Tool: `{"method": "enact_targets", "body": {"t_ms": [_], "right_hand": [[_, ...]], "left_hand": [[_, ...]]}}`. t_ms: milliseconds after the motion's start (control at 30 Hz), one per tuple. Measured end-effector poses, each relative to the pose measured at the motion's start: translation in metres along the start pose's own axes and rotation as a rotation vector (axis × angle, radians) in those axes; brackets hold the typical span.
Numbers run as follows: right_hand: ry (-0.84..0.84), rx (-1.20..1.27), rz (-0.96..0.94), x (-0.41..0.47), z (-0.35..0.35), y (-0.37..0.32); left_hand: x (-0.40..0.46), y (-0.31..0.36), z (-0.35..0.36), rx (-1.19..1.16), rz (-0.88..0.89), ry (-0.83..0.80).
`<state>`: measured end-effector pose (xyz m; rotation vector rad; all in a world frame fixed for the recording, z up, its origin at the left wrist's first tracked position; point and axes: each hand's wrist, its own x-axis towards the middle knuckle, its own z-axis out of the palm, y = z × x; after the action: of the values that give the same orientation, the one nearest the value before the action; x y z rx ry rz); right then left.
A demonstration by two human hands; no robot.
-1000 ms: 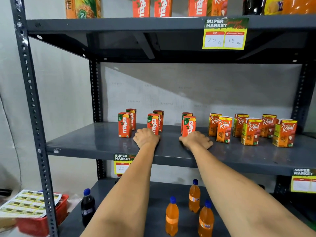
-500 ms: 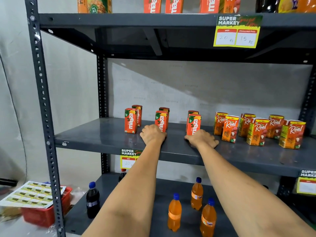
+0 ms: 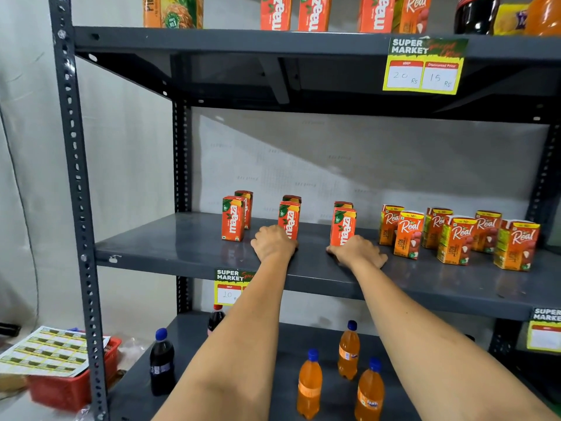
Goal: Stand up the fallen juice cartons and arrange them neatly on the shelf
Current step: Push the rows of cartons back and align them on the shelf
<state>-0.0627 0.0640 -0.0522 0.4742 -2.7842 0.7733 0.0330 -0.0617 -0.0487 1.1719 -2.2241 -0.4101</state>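
Upright on the smooth grey metal middle shelf (image 3: 170, 253), boxy red Maaza cartons (image 3: 233, 218) stand in three pairs, with orange Real cartons (image 3: 408, 235) to their right. Below that shelf stand rounded plastic Fanta bottles (image 3: 309, 385). Left hand (image 3: 273, 243) lies curled at the middle Maaza pair; right hand (image 3: 358, 252) lies flat, fingers spread, at the third.

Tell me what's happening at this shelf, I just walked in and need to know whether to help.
A person is tidying juice cartons on the middle shelf. The left hand rests at the base of the middle Maaza carton and the right hand at the base of the right Maaza carton. Every carton in view is upright: Maaza in three front-and-back pairs, the Real cartons grouped to the right. Whether either hand is gripping is unclear.
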Motion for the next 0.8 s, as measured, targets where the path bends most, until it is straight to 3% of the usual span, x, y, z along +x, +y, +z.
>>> {"method": "enact_targets", "body": {"t_ms": [800], "right_hand": [[0.024,0.003,-0.007,0.0017,0.0023,0.0015]], "left_hand": [[-0.0015,0.0018,0.0014,0.042,0.017,0.022]]}}
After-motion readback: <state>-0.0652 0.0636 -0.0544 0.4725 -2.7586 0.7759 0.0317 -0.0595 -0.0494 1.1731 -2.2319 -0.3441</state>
